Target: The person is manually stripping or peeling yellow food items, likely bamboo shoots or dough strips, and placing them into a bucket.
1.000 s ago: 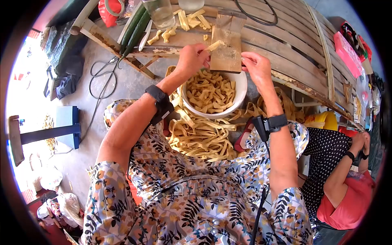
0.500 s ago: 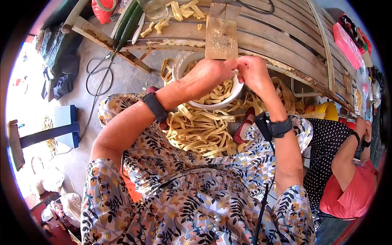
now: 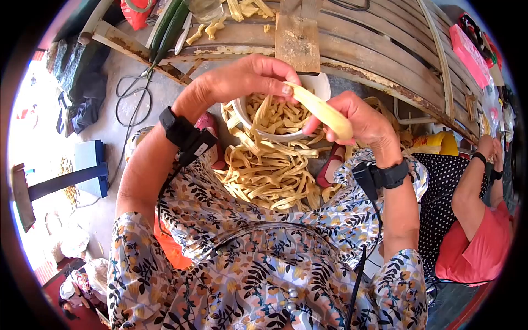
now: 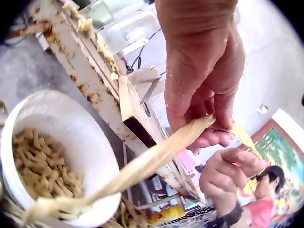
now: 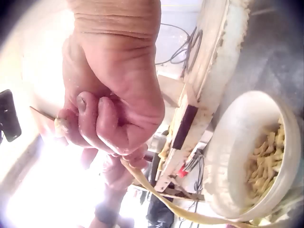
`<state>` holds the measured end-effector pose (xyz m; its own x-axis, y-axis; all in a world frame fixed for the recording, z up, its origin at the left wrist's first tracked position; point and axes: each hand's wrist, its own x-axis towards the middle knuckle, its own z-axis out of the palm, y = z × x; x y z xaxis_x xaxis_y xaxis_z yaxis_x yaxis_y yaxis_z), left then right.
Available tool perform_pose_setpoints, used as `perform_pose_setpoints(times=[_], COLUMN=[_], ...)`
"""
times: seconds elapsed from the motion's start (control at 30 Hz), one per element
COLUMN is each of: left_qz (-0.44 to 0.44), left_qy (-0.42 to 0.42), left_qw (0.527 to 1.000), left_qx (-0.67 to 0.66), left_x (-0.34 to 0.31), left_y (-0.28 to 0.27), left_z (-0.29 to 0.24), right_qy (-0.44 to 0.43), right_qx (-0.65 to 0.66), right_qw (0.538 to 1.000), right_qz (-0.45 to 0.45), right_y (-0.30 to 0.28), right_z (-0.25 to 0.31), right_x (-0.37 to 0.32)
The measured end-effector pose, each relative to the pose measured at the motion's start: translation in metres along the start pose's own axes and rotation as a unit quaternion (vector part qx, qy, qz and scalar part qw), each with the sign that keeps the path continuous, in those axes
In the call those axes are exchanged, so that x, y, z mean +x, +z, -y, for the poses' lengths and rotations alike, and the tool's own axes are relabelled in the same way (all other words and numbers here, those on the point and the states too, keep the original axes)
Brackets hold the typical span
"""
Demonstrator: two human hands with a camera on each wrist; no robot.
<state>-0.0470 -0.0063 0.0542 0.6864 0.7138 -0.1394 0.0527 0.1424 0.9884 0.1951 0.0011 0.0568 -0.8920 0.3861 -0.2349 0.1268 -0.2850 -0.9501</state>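
Note:
A long, soft, pale yellow strip (image 3: 319, 110) stretches between both hands above the bucket. My left hand (image 3: 245, 80) pinches it between thumb and fingers at the upper end. My right hand (image 3: 366, 124) grips it lower down, with fingers curled in tightly in the right wrist view. From the left hand, another length of the strip (image 4: 147, 161) droops toward the bucket. Below stands a white bucket (image 3: 324, 85), partly filled with short, folded yellow pieces (image 4: 42, 164). A wooden board (image 3: 297, 47) juts over the bench edge just beyond the hands.
Loose yellow strips (image 3: 267, 176) lie heaped on the floor between the feet. The slatted bench (image 3: 363, 55) carries a few short yellow pieces (image 3: 214, 27), cucumbers (image 3: 166, 30) and a glass jar (image 3: 206, 8). Another person (image 3: 473, 236) sits at the right.
Both hands have left the board and come nearer the body. They were together half a second ago and are now apart, with a strip between them. The short piece at the board is gone from the left hand.

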Motion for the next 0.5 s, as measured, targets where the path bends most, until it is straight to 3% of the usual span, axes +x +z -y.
perform_pose_setpoints(times=[0.07,0.13,0.17,0.27,0.3,0.4,0.43,0.5], left_qz=[0.050,0.079,0.058,-0.051,-0.052,-0.006,-0.087,-0.046], left_qy=[-0.007,0.003,0.013,-0.016,-0.045,-0.004,-0.022,0.011], left_qw=[0.995,0.978,0.979,0.998,0.997,0.955,0.944,0.951], left_qx=[-0.084,-0.192,-0.195,0.016,-0.034,-0.296,-0.318,-0.307], left_x=[0.006,0.018,0.022,0.030,0.034,0.037,0.039,0.041], left_y=[-0.007,-0.004,0.003,0.011,0.014,0.026,0.035,0.025], left_z=[0.004,0.011,0.015,0.025,0.028,0.030,0.023,0.023], right_qy=[-0.073,-0.184,-0.173,-0.126,-0.125,-0.129,-0.080,-0.086], right_qx=[0.116,0.101,0.067,-0.033,-0.080,-0.061,-0.165,-0.180], right_qw=[0.990,0.978,0.981,0.973,0.968,0.966,0.955,0.950], right_qz=[0.028,-0.017,-0.059,-0.189,-0.202,-0.216,-0.233,-0.238], right_y=[0.006,0.014,0.014,0.011,0.009,0.005,0.006,0.006], right_z=[0.004,0.009,0.013,0.018,0.020,0.002,0.007,0.005], right_x=[0.000,0.009,0.010,0.013,0.014,0.023,0.018,0.017])
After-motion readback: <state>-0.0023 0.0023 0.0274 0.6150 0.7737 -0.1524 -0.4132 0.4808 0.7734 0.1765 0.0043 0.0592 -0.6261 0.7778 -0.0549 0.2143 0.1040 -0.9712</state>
